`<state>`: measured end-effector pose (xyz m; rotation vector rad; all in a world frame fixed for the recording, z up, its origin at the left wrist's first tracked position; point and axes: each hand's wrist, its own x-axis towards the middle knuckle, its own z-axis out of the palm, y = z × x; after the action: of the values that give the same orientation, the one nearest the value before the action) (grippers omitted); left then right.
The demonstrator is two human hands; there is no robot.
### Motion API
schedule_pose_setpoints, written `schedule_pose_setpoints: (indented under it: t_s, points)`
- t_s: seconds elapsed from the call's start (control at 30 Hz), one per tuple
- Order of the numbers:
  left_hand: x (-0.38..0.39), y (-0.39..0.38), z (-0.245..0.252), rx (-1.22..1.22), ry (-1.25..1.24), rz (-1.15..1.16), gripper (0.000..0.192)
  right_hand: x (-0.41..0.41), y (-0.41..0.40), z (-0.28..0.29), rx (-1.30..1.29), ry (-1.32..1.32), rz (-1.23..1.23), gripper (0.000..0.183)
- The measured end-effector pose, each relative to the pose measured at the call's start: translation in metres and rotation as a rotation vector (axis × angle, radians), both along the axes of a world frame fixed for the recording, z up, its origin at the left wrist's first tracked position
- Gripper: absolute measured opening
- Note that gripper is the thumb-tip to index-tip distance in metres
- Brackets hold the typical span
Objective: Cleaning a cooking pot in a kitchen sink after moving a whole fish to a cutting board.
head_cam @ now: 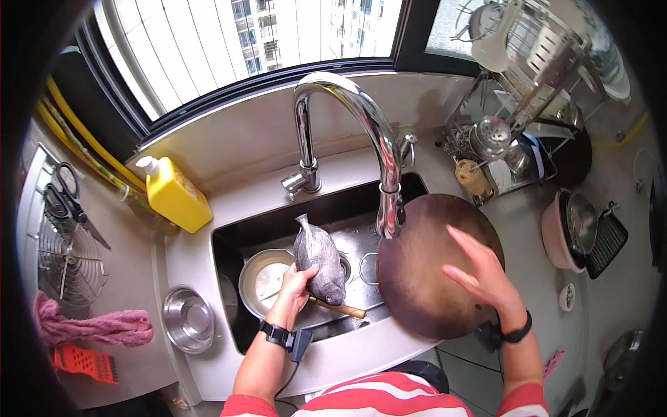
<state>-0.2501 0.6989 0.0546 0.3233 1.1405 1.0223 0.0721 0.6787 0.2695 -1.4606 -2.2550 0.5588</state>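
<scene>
A whole grey fish (pixel 319 255) is gripped in my left hand (pixel 296 285) above the sink (pixel 229 229), its tail towards the window and its head towards me. Beneath my left hand a metal pan or bowl (pixel 255 279) sits in the sink, and a wooden handle (pixel 338 307) sticks out beside the fish's head. My right hand (pixel 477 266) hovers with thumb and fingers apart over a round brown wooden board (pixel 422 260), which covers the right end of the sink. Whether it touches the board is unclear. The chrome faucet (pixel 346 88) arches over the sink.
Left of the sink stand a yellow pump bottle (pixel 180 195), a steel bowl (pixel 188 319), black-handled scissors (pixel 73 203), a pink cloth (pixel 99 326) and a red grater (pixel 86 362). To the right are a utensil rack (pixel 521 177), a pink basin (pixel 555 234) and a small white dish (pixel 567 297).
</scene>
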Motion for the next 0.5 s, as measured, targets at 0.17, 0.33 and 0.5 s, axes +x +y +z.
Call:
schedule_pose_setpoints:
  t_s: [0.17, 0.33, 0.5]
  points:
    - [-0.002, -0.045, 0.022, 0.082, -0.017, 0.048, 0.036, -0.066, 0.045, 0.000, 0.084, 0.291, 0.039, 0.074]
    - [-0.017, -0.077, 0.032, 0.078, 0.000, 0.109, 0.035, -0.095, 0.040, -0.006, 0.090, 0.416, 0.013, 0.062]
    - [-0.029, -0.084, 0.032, 0.052, -0.003, 0.147, 0.039, -0.125, 0.027, -0.014, -0.026, 0.638, 0.161, 0.057]
